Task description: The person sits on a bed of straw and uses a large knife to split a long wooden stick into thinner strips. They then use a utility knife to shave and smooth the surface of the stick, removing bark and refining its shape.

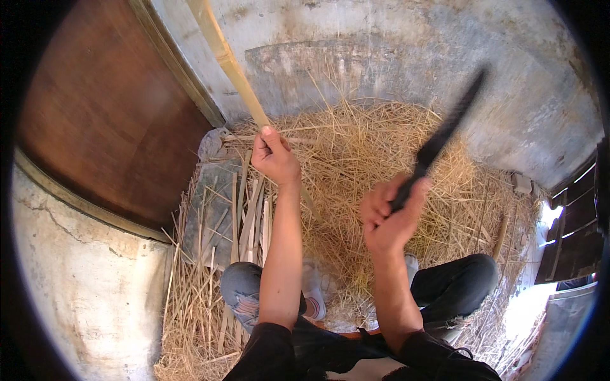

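My left hand (276, 155) is closed round a long, pale bamboo strip (232, 66). Its upper part slants up and left past the top edge of the picture, and a short end shows below my hand. In my right hand (397, 213) I grip the handle of a black knife (448, 127), its long blade raised up and to the right and blurred by motion. The blade is apart from the strip. Several split bamboo strips (251, 219) lie below and left of my left hand.
Loose straw and shavings (356, 143) cover the floor between my legs and the stained wall (356, 63). A flat grey slab (213, 190) lies at the left, near a brown wooden door (108, 114). Dark boards (575, 222) stand at the right with bright gaps.
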The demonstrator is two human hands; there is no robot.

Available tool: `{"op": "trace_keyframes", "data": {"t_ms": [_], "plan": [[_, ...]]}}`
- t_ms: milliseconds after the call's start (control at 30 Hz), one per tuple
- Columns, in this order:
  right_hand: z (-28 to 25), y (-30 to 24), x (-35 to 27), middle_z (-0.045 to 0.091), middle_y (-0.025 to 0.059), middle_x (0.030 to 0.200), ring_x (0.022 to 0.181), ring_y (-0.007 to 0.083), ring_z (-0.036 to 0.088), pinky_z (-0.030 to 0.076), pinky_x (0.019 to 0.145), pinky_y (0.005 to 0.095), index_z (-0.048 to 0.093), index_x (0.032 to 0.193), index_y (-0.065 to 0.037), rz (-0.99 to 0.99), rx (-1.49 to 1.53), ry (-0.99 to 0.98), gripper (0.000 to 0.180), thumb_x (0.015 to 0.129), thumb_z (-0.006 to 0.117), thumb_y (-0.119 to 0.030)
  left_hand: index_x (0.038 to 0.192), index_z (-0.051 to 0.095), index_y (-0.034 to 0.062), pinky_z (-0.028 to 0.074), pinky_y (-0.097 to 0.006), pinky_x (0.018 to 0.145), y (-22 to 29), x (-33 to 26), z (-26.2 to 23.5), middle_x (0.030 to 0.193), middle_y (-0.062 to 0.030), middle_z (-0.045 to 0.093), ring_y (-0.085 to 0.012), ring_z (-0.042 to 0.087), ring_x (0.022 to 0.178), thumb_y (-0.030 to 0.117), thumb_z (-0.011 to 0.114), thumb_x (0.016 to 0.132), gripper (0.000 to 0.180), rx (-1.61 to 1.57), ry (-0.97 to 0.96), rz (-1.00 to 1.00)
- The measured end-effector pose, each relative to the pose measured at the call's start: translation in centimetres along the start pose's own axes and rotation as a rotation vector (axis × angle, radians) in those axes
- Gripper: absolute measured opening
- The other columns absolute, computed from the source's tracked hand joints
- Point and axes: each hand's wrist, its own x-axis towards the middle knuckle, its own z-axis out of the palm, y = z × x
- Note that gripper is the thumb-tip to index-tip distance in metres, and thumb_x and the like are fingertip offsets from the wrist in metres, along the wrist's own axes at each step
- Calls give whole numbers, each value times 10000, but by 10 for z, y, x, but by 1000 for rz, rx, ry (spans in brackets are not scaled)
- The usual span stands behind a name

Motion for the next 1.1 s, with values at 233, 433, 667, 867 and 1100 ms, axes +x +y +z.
{"op": "trace_keyframes", "data": {"t_ms": [233,433,667,867,1100], "plan": [[-163,191,-122,314,-35,531,411,167,307,243,402,304,602,937,-143,1053,-435,359,588,936,475,-717,657,491,74,299,-272,434,9,-6,-2,528,-18,451,-95,401,435,429,484,1033,517,-84,-39,-135],[-73,113,-64,290,-38,504,390,110,267,202,363,268,440,720,-172,838,-56,313,608,929,448,-743,681,462,84,269,-293,429,5,10,-31,544,-9,393,-118,326,420,437,424,1035,501,-178,-136,-154],[3,22,-12,373,-8,540,462,148,357,270,437,304,411,690,-118,-305,84,-201,730,913,344,-810,654,461,89,236,-284,426,8,31,-59,500,-7,377,-105,302,407,414,424,1029,497,-329,-129,-232],[-227,248,-137,500,42,651,564,236,485,425,545,397,591,863,-140,1011,-124,471,567,976,407,-664,658,449,120,233,-280,421,11,16,-42,504,8,369,-99,281,401,438,426,1028,489,-395,-198,-244],[-186,185,-84,449,-32,605,412,109,382,297,356,303,518,932,-138,812,-331,308,281,950,645,-388,647,435,121,236,-277,422,6,31,-78,545,3,387,-98,280,415,470,424,1017,508,-359,-179,-222]]}}
